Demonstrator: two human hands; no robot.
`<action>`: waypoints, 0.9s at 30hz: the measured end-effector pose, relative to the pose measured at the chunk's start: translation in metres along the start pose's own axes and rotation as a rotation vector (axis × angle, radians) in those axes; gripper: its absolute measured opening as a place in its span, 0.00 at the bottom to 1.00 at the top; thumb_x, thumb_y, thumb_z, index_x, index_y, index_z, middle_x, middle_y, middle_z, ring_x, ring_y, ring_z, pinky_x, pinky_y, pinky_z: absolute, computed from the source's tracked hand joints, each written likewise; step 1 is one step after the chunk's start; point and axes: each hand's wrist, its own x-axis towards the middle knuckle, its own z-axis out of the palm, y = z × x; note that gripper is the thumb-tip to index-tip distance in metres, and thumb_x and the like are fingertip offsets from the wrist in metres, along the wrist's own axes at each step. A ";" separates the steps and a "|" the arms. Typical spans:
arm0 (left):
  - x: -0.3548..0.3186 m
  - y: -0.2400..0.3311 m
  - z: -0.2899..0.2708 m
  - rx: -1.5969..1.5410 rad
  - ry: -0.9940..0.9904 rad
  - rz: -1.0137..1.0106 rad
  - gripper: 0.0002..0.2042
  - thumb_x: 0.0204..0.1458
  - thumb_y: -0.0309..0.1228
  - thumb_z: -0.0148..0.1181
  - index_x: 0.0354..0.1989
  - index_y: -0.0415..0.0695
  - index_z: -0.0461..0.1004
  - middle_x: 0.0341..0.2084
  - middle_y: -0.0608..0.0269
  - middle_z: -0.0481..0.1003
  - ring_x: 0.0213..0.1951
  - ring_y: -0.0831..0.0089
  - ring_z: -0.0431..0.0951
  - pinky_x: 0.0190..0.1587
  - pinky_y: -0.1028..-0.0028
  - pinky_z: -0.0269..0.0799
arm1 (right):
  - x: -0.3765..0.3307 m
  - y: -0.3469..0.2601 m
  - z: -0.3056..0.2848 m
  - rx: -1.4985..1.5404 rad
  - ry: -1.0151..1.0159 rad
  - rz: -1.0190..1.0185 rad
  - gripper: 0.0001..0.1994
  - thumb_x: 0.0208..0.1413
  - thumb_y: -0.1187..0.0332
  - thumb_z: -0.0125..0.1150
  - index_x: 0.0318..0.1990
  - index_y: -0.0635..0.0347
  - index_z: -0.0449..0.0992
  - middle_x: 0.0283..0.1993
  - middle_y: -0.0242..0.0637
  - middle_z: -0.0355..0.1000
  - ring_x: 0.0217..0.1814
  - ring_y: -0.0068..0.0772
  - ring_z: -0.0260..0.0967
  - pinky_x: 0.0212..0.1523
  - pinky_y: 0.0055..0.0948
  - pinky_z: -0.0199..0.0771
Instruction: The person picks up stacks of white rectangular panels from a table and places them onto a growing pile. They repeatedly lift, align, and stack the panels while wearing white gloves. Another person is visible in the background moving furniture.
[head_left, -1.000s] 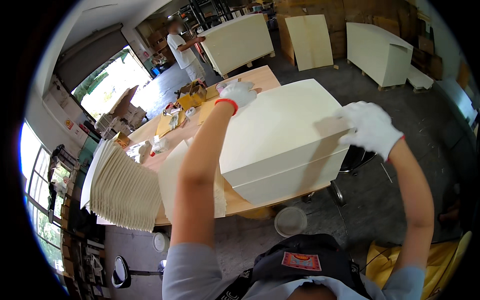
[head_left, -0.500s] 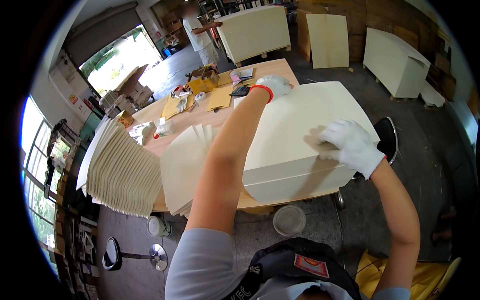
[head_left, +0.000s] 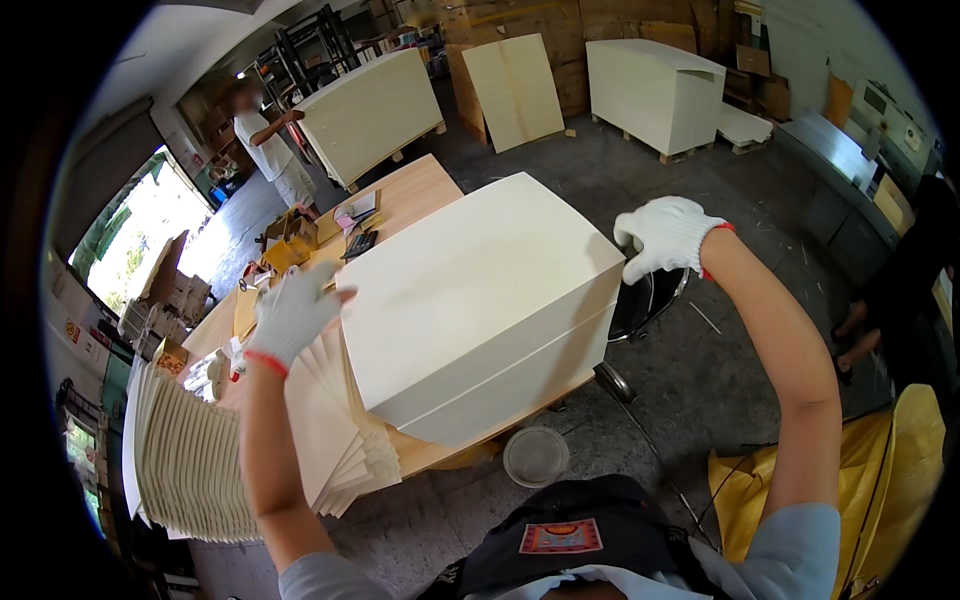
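Note:
A tall block of cream paper sheets (head_left: 480, 290) lies on the wooden table, with a seam dividing it into two layers. My left hand (head_left: 295, 315), in a white knit glove with a bare fingertip showing, hovers beside the block's left edge. It is slightly blurred, its fingers apart and holding nothing. At the block's right corner is my gloved right hand (head_left: 668, 238), thumb and bent fingers apart, nothing between them; whether it touches the edge I cannot tell. Fanned cream sheets (head_left: 325, 420) lie left of the block, next to a wavy stack of folded sheets (head_left: 190, 455).
A yellow box (head_left: 290, 238), a calculator (head_left: 360, 244) and envelopes lie on the table's far part (head_left: 425, 190). A round lidded bucket (head_left: 536, 456) stands by the near edge, a black stool (head_left: 650, 305) at the right. Another person (head_left: 265, 150) stands by a large pallet stack (head_left: 370, 115).
My left hand has come back from the block's far edge to its left side. My right hand has left the top surface for the right corner. The view has turned right.

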 end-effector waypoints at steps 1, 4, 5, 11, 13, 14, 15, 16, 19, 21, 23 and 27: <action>-0.018 -0.011 0.002 -0.019 -0.044 0.000 0.33 0.56 0.57 0.66 0.65 0.50 0.73 0.48 0.49 0.82 0.53 0.50 0.81 0.58 0.53 0.73 | 0.004 0.001 0.003 -0.015 -0.023 -0.012 0.26 0.42 0.46 0.71 0.45 0.53 0.83 0.39 0.42 0.82 0.43 0.51 0.80 0.42 0.46 0.78; -0.075 -0.014 0.006 0.039 -0.112 0.128 0.38 0.50 0.54 0.73 0.69 0.51 0.72 0.46 0.50 0.83 0.51 0.53 0.82 0.58 0.56 0.72 | 0.013 0.000 0.008 -0.028 -0.057 -0.026 0.24 0.42 0.46 0.72 0.41 0.52 0.84 0.37 0.43 0.82 0.43 0.51 0.80 0.41 0.47 0.78; -0.095 -0.016 0.010 0.113 -0.064 0.218 0.39 0.48 0.53 0.75 0.69 0.51 0.71 0.45 0.51 0.83 0.50 0.54 0.82 0.58 0.57 0.72 | 0.021 -0.005 0.010 -0.017 -0.050 -0.045 0.23 0.41 0.46 0.72 0.40 0.53 0.84 0.37 0.44 0.82 0.42 0.51 0.80 0.41 0.47 0.78; -0.134 -0.001 0.037 -0.222 -0.178 0.005 0.38 0.48 0.50 0.75 0.70 0.58 0.72 0.38 0.55 0.81 0.47 0.55 0.83 0.49 0.54 0.75 | 0.029 0.002 0.017 0.069 -0.015 -0.065 0.19 0.41 0.52 0.75 0.36 0.54 0.85 0.32 0.39 0.82 0.32 0.41 0.81 0.37 0.40 0.78; -0.131 -0.002 0.028 -0.239 -0.222 0.014 0.36 0.51 0.48 0.73 0.70 0.57 0.71 0.38 0.54 0.81 0.47 0.55 0.83 0.48 0.55 0.75 | 0.025 0.000 0.018 0.085 -0.019 -0.036 0.19 0.40 0.52 0.76 0.36 0.54 0.85 0.33 0.39 0.83 0.32 0.40 0.81 0.37 0.39 0.78; -0.125 -0.011 0.025 -0.136 -0.191 0.033 0.37 0.52 0.49 0.72 0.71 0.58 0.68 0.39 0.56 0.82 0.47 0.54 0.83 0.48 0.55 0.76 | 0.027 -0.004 0.017 0.070 -0.030 -0.020 0.19 0.40 0.52 0.76 0.36 0.54 0.85 0.33 0.38 0.83 0.33 0.39 0.81 0.37 0.38 0.79; -0.113 -0.020 0.020 -0.031 -0.157 0.061 0.37 0.53 0.51 0.70 0.73 0.59 0.66 0.40 0.58 0.84 0.47 0.54 0.84 0.49 0.55 0.76 | 0.024 -0.006 0.013 0.057 -0.035 0.006 0.19 0.40 0.52 0.76 0.37 0.54 0.85 0.33 0.38 0.83 0.33 0.39 0.81 0.38 0.38 0.79; -0.101 -0.021 0.006 -0.130 -0.108 0.036 0.35 0.56 0.54 0.66 0.72 0.59 0.67 0.42 0.57 0.84 0.49 0.52 0.84 0.51 0.54 0.76 | 0.020 -0.006 0.007 0.023 -0.036 0.013 0.21 0.39 0.52 0.77 0.39 0.53 0.84 0.35 0.39 0.83 0.37 0.41 0.82 0.40 0.39 0.79; -0.037 -0.021 -0.002 -0.183 0.028 -0.049 0.27 0.61 0.53 0.60 0.67 0.58 0.73 0.48 0.51 0.83 0.53 0.51 0.82 0.56 0.57 0.74 | 0.004 -0.005 0.002 -0.126 0.012 0.039 0.24 0.39 0.51 0.77 0.43 0.52 0.82 0.39 0.40 0.82 0.45 0.46 0.79 0.47 0.43 0.76; 0.012 -0.031 0.011 -0.107 0.121 -0.059 0.24 0.63 0.52 0.55 0.64 0.57 0.76 0.51 0.48 0.81 0.55 0.50 0.81 0.58 0.57 0.73 | -0.007 -0.019 -0.010 -0.155 0.211 -0.053 0.27 0.39 0.50 0.76 0.46 0.52 0.81 0.42 0.41 0.80 0.50 0.49 0.77 0.51 0.45 0.74; 0.048 -0.058 0.030 -0.030 0.141 -0.066 0.24 0.65 0.53 0.50 0.62 0.56 0.78 0.55 0.49 0.80 0.57 0.48 0.80 0.60 0.56 0.73 | -0.002 -0.068 -0.012 -0.057 0.417 -0.322 0.25 0.41 0.51 0.77 0.47 0.52 0.81 0.43 0.41 0.79 0.50 0.49 0.76 0.53 0.45 0.73; 0.103 -0.061 0.052 0.028 0.023 -0.059 0.24 0.66 0.54 0.45 0.62 0.58 0.79 0.59 0.55 0.79 0.60 0.50 0.79 0.62 0.54 0.72 | -0.005 -0.170 0.003 0.098 0.519 -0.703 0.21 0.50 0.52 0.72 0.49 0.50 0.80 0.43 0.38 0.76 0.50 0.45 0.73 0.54 0.43 0.70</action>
